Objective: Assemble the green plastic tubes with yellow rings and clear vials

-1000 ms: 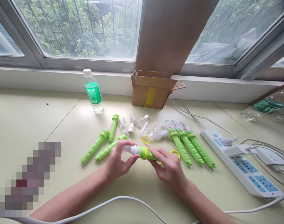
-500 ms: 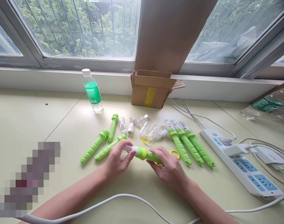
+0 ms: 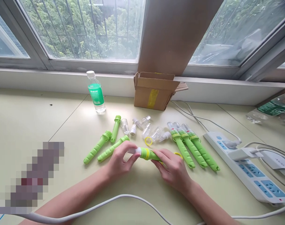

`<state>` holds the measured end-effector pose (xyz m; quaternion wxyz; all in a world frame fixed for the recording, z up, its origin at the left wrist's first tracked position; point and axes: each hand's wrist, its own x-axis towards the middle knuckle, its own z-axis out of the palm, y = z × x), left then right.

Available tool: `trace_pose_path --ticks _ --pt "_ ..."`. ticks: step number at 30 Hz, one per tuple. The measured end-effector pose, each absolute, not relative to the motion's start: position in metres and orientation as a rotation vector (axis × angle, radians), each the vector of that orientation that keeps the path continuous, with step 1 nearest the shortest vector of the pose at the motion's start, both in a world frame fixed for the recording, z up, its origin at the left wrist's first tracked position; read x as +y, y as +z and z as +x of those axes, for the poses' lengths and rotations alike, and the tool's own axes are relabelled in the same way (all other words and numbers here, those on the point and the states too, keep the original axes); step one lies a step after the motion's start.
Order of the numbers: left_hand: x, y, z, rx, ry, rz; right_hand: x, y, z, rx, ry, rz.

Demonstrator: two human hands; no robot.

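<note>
Between finger and thumb, my left hand [image 3: 122, 160] pinches a white and clear ribbed plastic insert [image 3: 138, 151]. It sits at the threaded end of a green tube handle [image 3: 152, 155], and the two parts meet in line. My right hand [image 3: 173, 167] is closed round that handle, hiding its far end. A yellow ring [image 3: 147, 153] encircles the green part near the thread. Another yellow ring [image 3: 148, 141] lies on the table behind, by several clear caps [image 3: 156, 133] and white-ended inserts [image 3: 133, 129]. A further yellow ring [image 3: 179, 154] shows partly behind my right hand.
Three loose green handles [image 3: 97, 147] lie left; three clear-capped green sticks [image 3: 183, 150] lie right. Behind stand a water bottle [image 3: 96, 95] and a cardboard box [image 3: 154, 93]. A power strip [image 3: 245, 170] with cables is at right. A white cable [image 3: 121, 196] crosses in front.
The whole view has shifted slightly, so things appear a little farther right. Both hands keep hold of the insert and the green handle, with almost the same grip.
</note>
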<state>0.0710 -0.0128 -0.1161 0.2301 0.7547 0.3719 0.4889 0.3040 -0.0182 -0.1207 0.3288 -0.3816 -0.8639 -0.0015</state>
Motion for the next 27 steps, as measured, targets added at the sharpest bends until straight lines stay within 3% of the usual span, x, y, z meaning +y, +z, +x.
trace_pose_path --ticks 15,27 --pt "-0.012 -0.1141 0.0732 0.827 1.39 2.163 -0.018 -0.1203 0.3059 -2.315 0.147 -1.043" --pt "-0.0148 -0.1158 0.0744 1.246 1.408 1.976 -0.0201 -0.1211 0.3009 -2.229 0.13 -0.999"
